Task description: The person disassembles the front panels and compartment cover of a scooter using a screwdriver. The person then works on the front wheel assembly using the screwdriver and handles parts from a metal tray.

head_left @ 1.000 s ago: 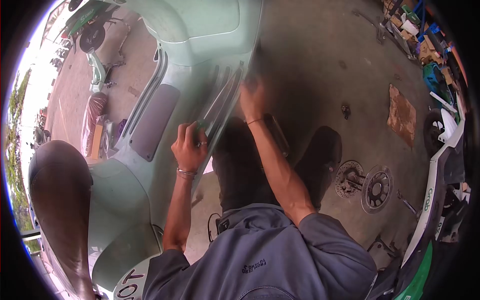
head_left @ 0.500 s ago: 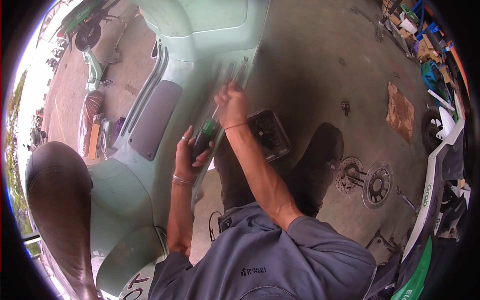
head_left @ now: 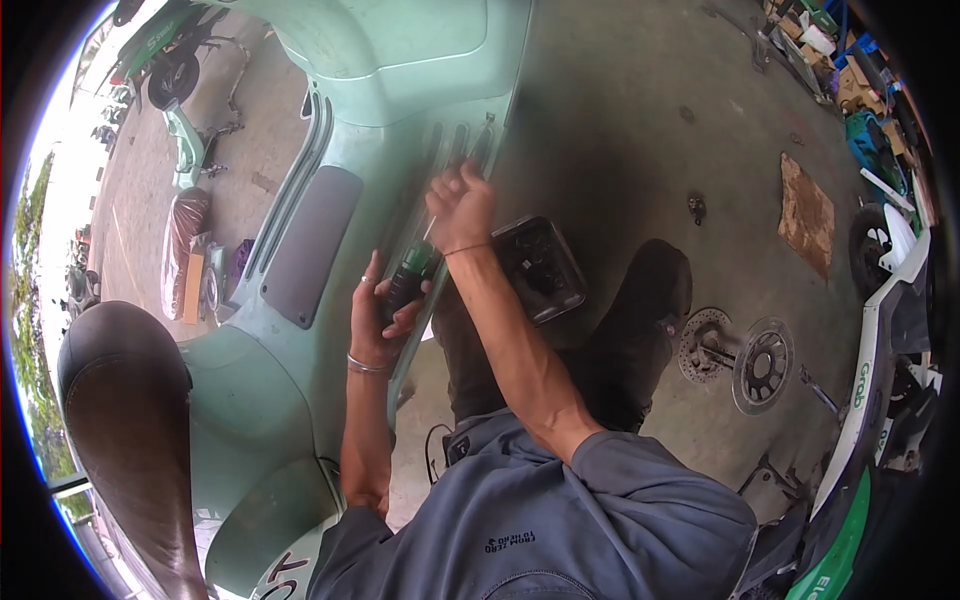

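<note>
The left hand [head_left: 375,315] holds a screwdriver [head_left: 408,278] by its green and black handle. The screwdriver is over the right edge of the foot board [head_left: 385,185] of a pale green scooter [head_left: 255,370]. It leans, and its thin metal rod points up toward the right hand [head_left: 462,208].

The right hand is just past the handle, right by the rod. Its fingers are curled in. I cannot tell if they pinch the rod or some small thing, because the hand hides that spot.

There is a ring on a finger of the left hand and a shiny band on that wrist. The right wrist has a thin dark band.

A tray [head_left: 569,262] sits on the floor [head_left: 630,120], close to the foot board's right edge. Dark little parts lie in it. A gray pad [head_left: 315,245] is on the foot board, near its left edge. The scooter's brown seat [head_left: 130,390] is at the near end.

Farther right on the floor are two round metal discs [head_left: 763,367], side by side. Past them lies a torn brown sheet [head_left: 806,215].
</note>
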`<act>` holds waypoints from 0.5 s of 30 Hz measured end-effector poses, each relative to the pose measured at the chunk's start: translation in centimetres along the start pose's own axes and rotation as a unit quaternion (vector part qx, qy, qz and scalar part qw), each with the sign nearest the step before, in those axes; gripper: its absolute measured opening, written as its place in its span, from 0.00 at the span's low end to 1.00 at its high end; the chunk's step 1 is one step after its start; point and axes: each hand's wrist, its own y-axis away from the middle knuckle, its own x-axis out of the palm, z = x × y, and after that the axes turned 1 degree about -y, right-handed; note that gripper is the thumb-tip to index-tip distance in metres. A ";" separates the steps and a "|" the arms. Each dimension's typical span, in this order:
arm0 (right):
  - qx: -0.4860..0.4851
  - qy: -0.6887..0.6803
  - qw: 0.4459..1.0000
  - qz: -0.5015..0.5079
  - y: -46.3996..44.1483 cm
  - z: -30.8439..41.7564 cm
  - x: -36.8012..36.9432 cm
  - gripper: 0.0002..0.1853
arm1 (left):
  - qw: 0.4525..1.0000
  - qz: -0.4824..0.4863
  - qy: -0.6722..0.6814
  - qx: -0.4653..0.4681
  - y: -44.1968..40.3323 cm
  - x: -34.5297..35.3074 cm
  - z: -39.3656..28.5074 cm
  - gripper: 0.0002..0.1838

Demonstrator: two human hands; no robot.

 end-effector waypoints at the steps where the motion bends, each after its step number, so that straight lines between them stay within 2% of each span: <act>1: 0.008 -0.014 1.000 0.006 0.0 0.0 0.0 0.11 | 0.999 0.040 0.007 -0.015 -0.5 -1.3 0.4 0.27; 3: 0.011 -0.032 0.999 0.014 -0.2 0.2 0.3 0.11 | 0.991 0.123 0.015 -0.045 -1.5 -2.1 0.8 0.25; 4: 0.009 -0.026 1.000 0.008 -0.5 0.3 0.6 0.11 | 0.991 0.125 0.014 -0.046 -1.8 -2.3 1.2 0.25; 6: 0.009 -0.017 1.000 -0.013 -0.3 0.0 0.4 0.11 | 0.976 0.018 -0.182 0.116 -1.2 -0.9 2.2 0.23; 8: 0.010 -0.016 1.000 -0.006 -0.3 0.1 0.6 0.11 | 0.885 -0.088 -0.360 0.281 -0.9 1.0 3.0 0.23; 10: 0.006 -0.014 1.000 -0.004 0.0 0.1 0.7 0.12 | 0.724 -0.189 -0.511 0.423 -0.6 2.0 3.4 0.25; 11: 0.004 0.000 1.000 -0.008 0.0 0.2 0.6 0.13 | 0.797 -0.144 -0.459 0.365 -0.5 1.6 2.7 0.25; 12: 0.002 0.000 1.000 -0.007 -0.1 0.3 0.8 0.13 | 0.958 -0.060 -0.218 0.175 -0.3 1.1 1.6 0.24; 13: 0.008 -0.007 1.000 -0.001 -0.1 0.3 0.8 0.13 | 0.997 0.001 -0.066 0.031 -0.4 0.4 0.7 0.24; 14: 0.015 -0.013 1.000 0.003 0.0 0.4 0.6 0.13 | 0.999 0.025 -0.020 -0.021 -0.7 -0.3 0.8 0.24; 15: 0.020 -0.006 1.000 -0.012 0.0 0.6 0.6 0.13 | 0.998 0.022 -0.047 -0.018 -1.2 -0.6 1.2 0.24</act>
